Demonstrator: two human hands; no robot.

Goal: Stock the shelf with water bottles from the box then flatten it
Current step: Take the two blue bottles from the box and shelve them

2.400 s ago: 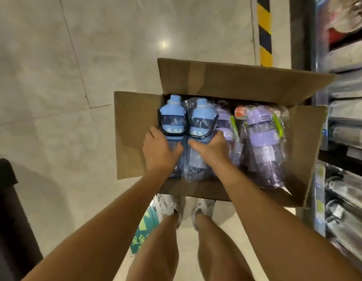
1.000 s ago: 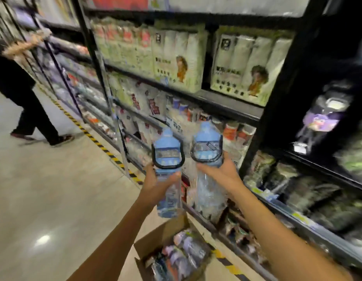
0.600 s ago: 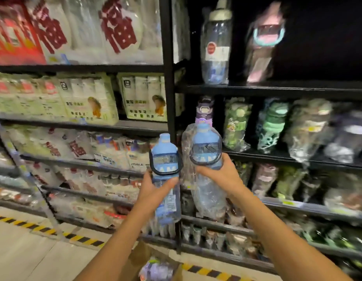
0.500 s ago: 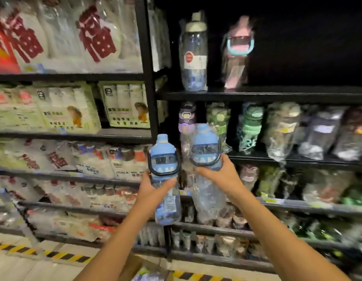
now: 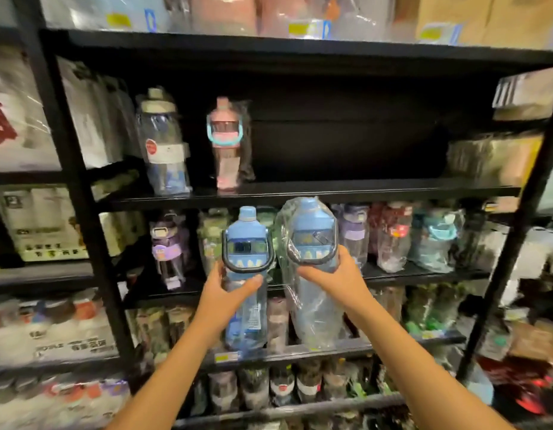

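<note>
Fingers curled, your left hand [image 5: 221,297] held the bare bottle [image 5: 247,243] and your right hand [image 5: 334,274] the wrapped bottle [image 5: 312,234], so it was best to set both upright on the shelf [image 5: 362,189] mid-frame.

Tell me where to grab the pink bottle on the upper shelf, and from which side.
Grip the pink bottle round its body below the teal loop handle, probably from the front right: it stands upright, with the beige-capped bottle close on its left and bare shelf on its right.
</note>
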